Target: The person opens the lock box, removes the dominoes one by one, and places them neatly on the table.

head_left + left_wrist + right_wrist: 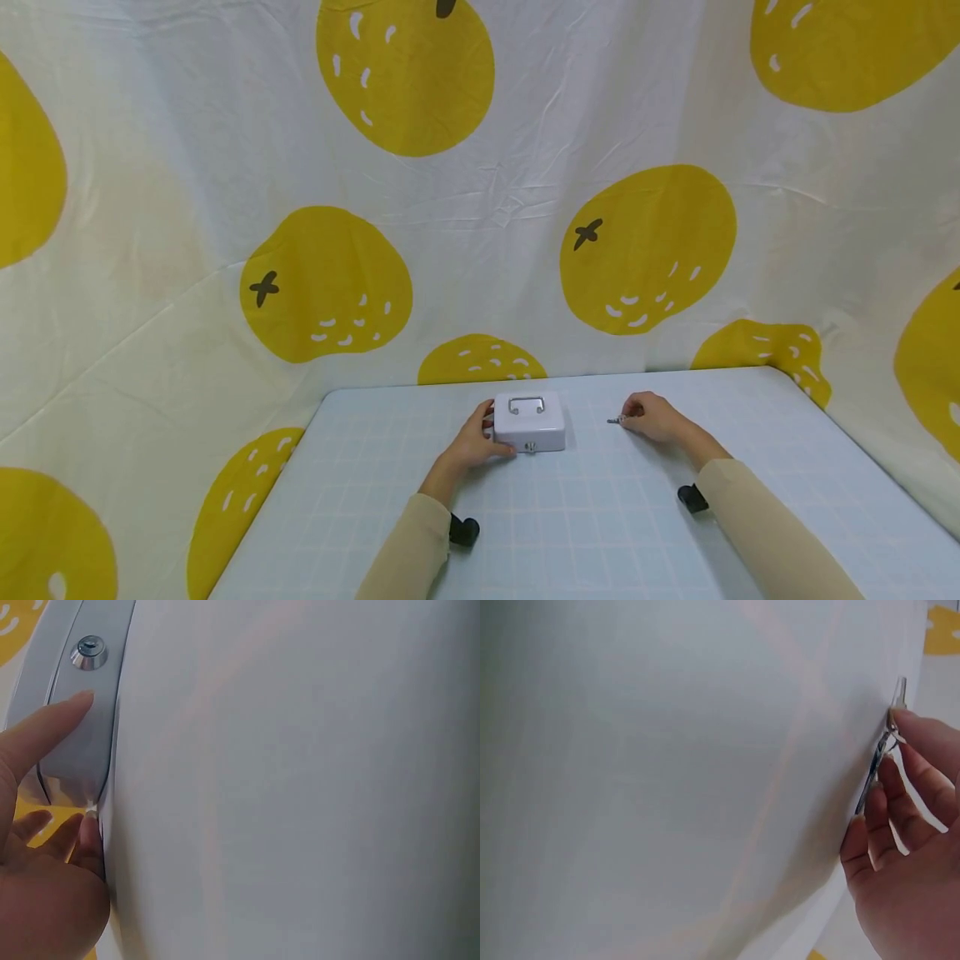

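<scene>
A small white cash box (540, 432) sits toward the far side of the table, its silver carry handle (527, 400) folded on the lid. My left hand (474, 440) holds it by its left front corner. The thumb (56, 727) lies along the front face, its tip just short of the round key lock (90, 649); the other fingers are at the side wall. To the right of the box, my right hand (654, 417) pinches a small bunch of silver keys (898, 696) between thumb and fingertips, low over the table. One key's blade points out past the thumb.
A pale table cover (555, 533) with a faint grid lies under everything. Behind the table hangs a white curtain (517, 275) with large yellow fruit prints. Black wrist cameras show at the left sleeve (408, 546) and the right sleeve (772, 525).
</scene>
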The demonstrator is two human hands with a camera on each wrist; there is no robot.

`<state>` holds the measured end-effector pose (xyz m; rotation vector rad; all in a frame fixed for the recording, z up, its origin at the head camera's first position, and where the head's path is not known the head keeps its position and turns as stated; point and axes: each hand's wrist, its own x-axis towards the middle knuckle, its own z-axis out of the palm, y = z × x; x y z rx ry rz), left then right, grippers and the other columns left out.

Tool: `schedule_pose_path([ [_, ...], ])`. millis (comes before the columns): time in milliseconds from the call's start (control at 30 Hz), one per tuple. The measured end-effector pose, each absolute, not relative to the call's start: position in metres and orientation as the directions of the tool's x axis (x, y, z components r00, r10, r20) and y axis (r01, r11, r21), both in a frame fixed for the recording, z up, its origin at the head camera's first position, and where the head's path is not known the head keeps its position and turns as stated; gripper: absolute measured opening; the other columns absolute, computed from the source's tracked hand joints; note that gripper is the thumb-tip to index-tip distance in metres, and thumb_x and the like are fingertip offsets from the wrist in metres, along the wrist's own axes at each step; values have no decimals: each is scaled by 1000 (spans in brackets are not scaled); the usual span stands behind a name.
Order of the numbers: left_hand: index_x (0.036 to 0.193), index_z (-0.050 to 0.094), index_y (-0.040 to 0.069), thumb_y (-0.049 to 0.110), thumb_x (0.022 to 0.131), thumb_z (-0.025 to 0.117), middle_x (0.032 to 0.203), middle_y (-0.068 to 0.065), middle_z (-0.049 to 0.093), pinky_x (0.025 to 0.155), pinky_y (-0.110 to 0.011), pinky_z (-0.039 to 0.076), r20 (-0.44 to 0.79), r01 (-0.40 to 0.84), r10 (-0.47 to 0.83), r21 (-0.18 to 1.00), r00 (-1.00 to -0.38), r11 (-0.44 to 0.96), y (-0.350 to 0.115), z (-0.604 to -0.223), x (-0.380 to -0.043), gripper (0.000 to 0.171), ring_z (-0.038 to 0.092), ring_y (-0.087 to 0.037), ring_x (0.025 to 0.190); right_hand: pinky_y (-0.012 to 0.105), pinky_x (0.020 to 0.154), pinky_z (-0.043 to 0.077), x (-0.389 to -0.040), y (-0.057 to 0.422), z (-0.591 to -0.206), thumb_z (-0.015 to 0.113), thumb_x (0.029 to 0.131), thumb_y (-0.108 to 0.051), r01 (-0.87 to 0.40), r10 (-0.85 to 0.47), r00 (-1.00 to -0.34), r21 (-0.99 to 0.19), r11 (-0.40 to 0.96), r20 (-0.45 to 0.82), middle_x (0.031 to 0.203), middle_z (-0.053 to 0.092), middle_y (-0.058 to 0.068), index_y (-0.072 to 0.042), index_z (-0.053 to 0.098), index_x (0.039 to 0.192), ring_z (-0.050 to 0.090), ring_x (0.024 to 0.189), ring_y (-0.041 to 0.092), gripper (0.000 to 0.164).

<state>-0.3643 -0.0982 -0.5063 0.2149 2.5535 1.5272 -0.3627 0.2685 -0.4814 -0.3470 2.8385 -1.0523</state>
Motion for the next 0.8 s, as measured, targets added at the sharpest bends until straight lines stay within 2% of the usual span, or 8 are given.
schedule_pose_path([
  [267, 159, 32, 13, 15, 74, 93, 157, -13, 43, 118, -51, 38, -79, 31, 212, 882, -974, 470, -99, -504, -366, 105, 47, -32, 138, 35, 76, 48, -364, 272, -482, 70, 96, -13, -153, -230, -973, -659, 737, -30, 90, 61, 6, -2, 67, 96, 54, 85, 23, 11],
  [800, 159, 32, 14, 17, 71, 96, 157, -12, 44, 120, -54, 33, -93, 23, 224, 883, -970, 468, -101, -503, -369, 108, 46, -32, 139, 32, 73, 49, -363, 277, -483, 68, 97, -10, -152, -242, -970, -700, 698, -30, 89, 65, 7, 1, 72, 97, 55, 83, 21, 11],
])
